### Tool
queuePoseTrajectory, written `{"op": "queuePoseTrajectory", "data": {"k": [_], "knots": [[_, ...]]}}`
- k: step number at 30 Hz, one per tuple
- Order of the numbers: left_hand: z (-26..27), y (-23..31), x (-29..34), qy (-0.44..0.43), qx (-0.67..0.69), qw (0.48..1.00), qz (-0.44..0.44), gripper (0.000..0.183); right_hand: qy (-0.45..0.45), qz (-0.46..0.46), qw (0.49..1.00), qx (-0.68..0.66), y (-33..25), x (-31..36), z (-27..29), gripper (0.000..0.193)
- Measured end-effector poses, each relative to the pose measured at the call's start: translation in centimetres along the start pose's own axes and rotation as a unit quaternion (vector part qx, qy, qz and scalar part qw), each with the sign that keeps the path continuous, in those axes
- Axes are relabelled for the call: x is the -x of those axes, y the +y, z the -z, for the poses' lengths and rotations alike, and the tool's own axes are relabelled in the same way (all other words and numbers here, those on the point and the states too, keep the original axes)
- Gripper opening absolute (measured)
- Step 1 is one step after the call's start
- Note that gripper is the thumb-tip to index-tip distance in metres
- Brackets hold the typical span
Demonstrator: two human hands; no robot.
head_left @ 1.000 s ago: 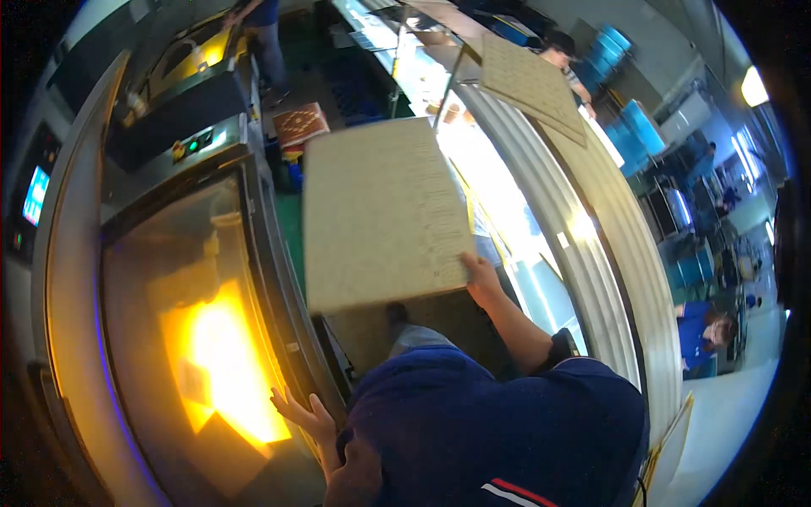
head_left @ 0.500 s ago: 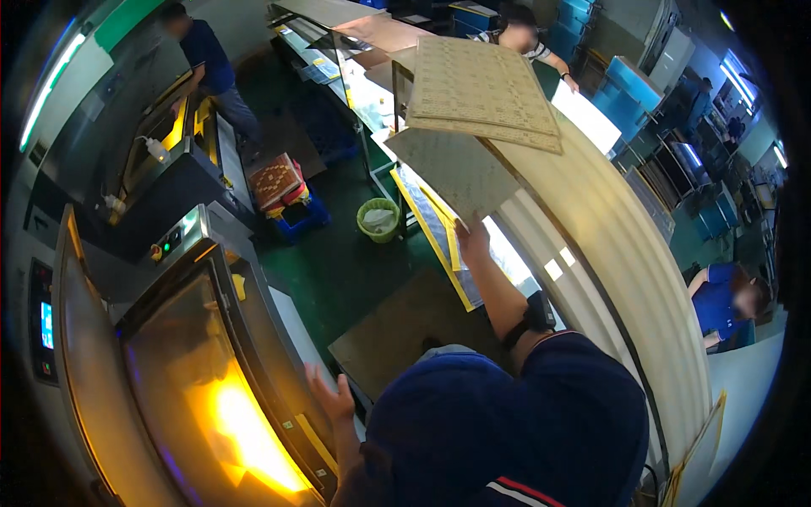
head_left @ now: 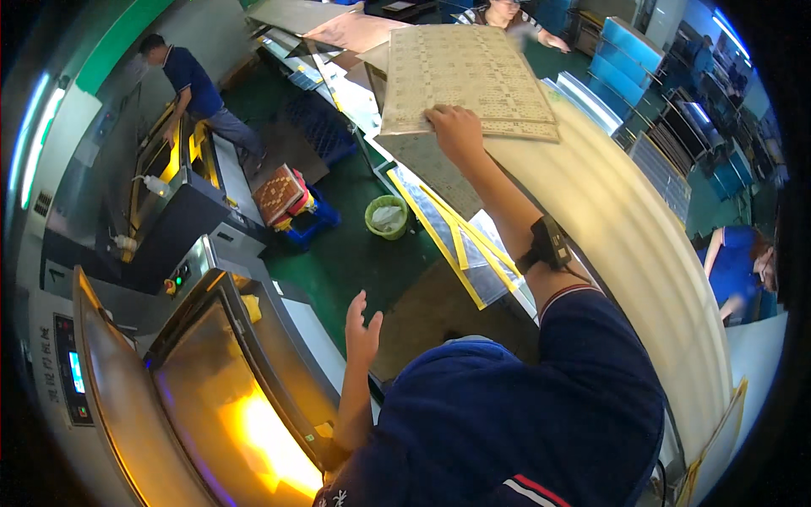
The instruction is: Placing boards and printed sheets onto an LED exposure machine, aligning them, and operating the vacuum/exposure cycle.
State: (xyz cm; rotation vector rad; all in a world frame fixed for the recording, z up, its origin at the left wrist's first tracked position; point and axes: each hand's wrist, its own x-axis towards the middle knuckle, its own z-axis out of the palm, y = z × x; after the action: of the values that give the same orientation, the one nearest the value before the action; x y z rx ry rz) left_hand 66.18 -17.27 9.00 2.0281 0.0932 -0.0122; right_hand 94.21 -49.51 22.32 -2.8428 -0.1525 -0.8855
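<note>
My right hand (head_left: 456, 133) reaches far forward, its fingers curled over the near edge of a tan panel with rows of small printed patterns (head_left: 469, 76). The panel lies on another at the end of the long pale surface, and my thumb is hidden. Below that edge, a greyish patterned sheet (head_left: 439, 176) is partly covered by my forearm. My left hand (head_left: 361, 334) is raised with its fingers apart and holds nothing. It is beside the machine with an open lid (head_left: 291, 372), whose bed glows yellow.
Yellow-edged frames (head_left: 456, 245) lean beside the bench. On the green floor stand a green bin (head_left: 387, 216) and a blue crate (head_left: 308, 228) with stacked boards. One person (head_left: 196, 84) works at another machine far left; others are at the back and right.
My right hand has moved forward from beside the greyish sheet to the tan panel's edge. My left hand has risen away from the machine's rim. The view has shifted slightly.
</note>
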Motion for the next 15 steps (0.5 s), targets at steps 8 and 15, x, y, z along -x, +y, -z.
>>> {"op": "queuePoseTrajectory", "data": {"k": [8, 15], "knots": [[0.5, 12.0, -8.1, -0.292, 0.627, 0.712, 0.124, 0.065, 0.001, 0.093, 0.985, -0.147, -5.7, 15.2, 9.8, 0.035], [3.0, 9.2, -6.4, -0.057, 0.419, 0.902, 0.087, 0.041, -0.139, 0.174, 0.946, -0.236, -12.2, 20.0, 14.8, 0.043]]}}
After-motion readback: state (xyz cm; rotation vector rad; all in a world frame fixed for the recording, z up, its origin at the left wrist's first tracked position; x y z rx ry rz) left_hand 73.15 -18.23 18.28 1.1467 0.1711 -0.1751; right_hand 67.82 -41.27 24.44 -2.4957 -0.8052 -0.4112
